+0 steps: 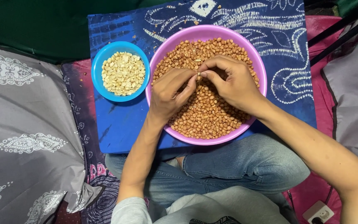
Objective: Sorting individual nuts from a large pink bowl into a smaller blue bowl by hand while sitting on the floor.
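A single peanut (198, 74), small and pale, was pinched between the fingertips of both hands above the middle of the purple bowl (162, 47); the left hand (171, 92) closed thumb and forefinger on it from the left, while the right hand (233, 81) gripped it from the right, its other fingers curled inward; both hands hovered just over the heap of brown-skinned peanuts (206, 114) filling that bowl; beside the purple bowl, touching its left rim, stood a smaller blue bowl (100, 62) holding pale skinned peanuts (123, 73); both bowls rested on a blue patterned cloth (286, 62) scattered with a few skin flakes; the person sat cross-legged in blue jeans (245, 166) behind the bowls; grey patterned cushions (21, 124) lay at either side; a white power socket (320, 212) showed at the lower right.
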